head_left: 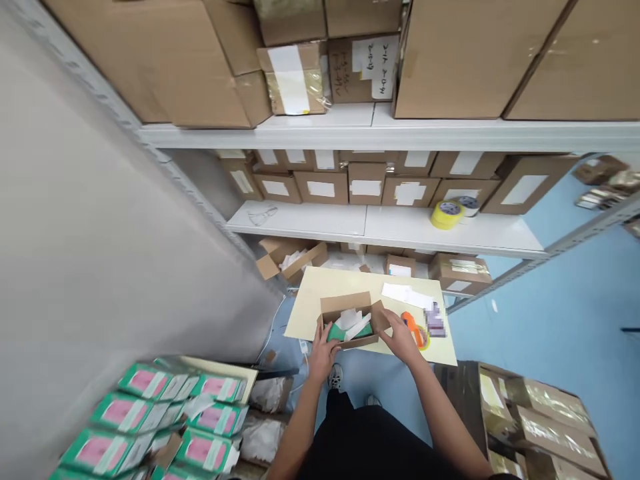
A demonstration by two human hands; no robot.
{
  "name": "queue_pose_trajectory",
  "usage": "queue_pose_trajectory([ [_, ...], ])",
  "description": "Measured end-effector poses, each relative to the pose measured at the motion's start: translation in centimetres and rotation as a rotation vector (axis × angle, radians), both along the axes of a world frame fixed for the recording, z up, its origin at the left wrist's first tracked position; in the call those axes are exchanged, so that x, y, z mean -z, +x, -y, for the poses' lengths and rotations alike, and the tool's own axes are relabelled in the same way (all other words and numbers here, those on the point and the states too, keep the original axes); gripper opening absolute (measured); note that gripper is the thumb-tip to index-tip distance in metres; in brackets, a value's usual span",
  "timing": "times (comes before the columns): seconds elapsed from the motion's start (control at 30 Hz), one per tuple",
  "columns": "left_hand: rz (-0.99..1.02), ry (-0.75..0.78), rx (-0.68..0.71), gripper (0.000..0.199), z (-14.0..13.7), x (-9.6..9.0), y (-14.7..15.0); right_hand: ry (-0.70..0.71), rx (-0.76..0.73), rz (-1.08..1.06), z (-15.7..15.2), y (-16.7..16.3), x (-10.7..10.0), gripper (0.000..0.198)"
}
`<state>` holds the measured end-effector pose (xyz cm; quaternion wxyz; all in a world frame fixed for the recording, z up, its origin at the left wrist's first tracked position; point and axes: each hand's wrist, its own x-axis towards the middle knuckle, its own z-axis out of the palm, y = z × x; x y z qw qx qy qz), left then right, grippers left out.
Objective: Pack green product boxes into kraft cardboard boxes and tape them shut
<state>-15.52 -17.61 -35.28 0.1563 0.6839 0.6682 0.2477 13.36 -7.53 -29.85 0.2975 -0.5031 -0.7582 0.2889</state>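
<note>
Open cardboard box [346, 302] — directly between the hands [323, 352]

A yellow tape roll [446, 217] sits on a white shelf [320, 222] near labelled cartons [321, 189].

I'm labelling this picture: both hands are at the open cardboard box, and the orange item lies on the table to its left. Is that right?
The side is wrong: the head view shows the orange item on the table right of the open cardboard box. The rest stands.

a packing storeroom, with labelled cartons [321, 189] along white shelving [350, 138]
</note>
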Motion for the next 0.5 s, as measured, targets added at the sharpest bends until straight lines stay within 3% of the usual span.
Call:
queue_pose_trajectory([
  [0.2, 0.000, -0.147, 0.142, 0.015, -9.6, 3.3, -1.7, -0.037, 0.103, 0.096, -1.5, -1.9, -0.2, 0.056],
  [0.3, 0.001, -0.251, 0.134, 0.039, -12.3, 4.1, -2.9, -0.097, 0.145, 0.140, -1.8, -2.7, 0.9, 0.061],
  [0.4, 0.066, -0.293, -0.010, 0.083, -13.0, 4.7, -4.8, -0.155, 0.213, 0.146, -1.6, -3.0, 2.8, 0.064],
  [0.5, 0.217, -0.457, -0.265, 0.093, -12.7, 5.2, -6.7, -0.208, 0.315, 0.101, -1.3, -3.0, 5.2, 0.069],
])
